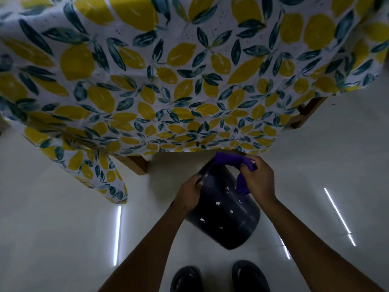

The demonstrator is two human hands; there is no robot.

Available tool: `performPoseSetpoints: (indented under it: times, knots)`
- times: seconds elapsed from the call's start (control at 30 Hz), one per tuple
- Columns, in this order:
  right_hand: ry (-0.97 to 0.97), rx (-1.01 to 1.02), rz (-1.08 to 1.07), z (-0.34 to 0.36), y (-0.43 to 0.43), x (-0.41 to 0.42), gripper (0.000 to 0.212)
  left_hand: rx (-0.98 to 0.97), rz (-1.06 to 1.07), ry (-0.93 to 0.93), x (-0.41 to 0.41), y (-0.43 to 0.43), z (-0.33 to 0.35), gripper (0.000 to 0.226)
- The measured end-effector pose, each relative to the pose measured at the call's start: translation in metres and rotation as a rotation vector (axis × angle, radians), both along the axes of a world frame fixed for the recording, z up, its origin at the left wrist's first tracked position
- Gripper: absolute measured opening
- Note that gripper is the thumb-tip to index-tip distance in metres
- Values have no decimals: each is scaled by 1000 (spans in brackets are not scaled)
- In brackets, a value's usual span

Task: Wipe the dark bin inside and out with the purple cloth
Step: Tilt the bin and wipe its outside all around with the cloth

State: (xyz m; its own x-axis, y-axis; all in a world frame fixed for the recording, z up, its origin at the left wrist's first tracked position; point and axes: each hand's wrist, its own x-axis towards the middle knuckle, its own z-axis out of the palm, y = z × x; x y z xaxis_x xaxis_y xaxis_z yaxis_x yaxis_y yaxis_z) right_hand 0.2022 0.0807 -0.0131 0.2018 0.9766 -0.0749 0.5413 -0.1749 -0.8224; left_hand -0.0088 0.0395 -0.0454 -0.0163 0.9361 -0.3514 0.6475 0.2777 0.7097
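The dark bin (225, 211) is held in the air above the floor, tilted so its mouth points away from me toward the table. White specks dot its outer wall. My left hand (189, 192) grips its rim on the left side. My right hand (259, 180) is closed on the purple cloth (229, 160), which drapes over the far rim and hangs down the bin's right side. The inside of the bin is hidden from this angle.
A table covered by a lemon-print tablecloth (168, 81) fills the upper view, with wooden legs (136, 164) showing under it. The glossy white floor (63, 239) reflects light strips. My two dark slippers (219, 277) stand at the bottom edge.
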Motion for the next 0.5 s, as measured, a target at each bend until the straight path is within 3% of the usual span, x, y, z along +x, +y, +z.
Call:
performPoseSetpoints:
  times: [0.2, 0.37, 0.5]
  knots:
    - [-194, -23, 69, -17, -6, 3, 27, -22, 87, -37, 4, -2, -3, 24]
    - [-432, -142, 317, -49, -45, -17, 17, -24, 155, -51, 5, -7, -5, 18]
    - [-504, -199, 515, -79, -64, -22, 28, -30, 153, -4, -4, -11, -15, 22]
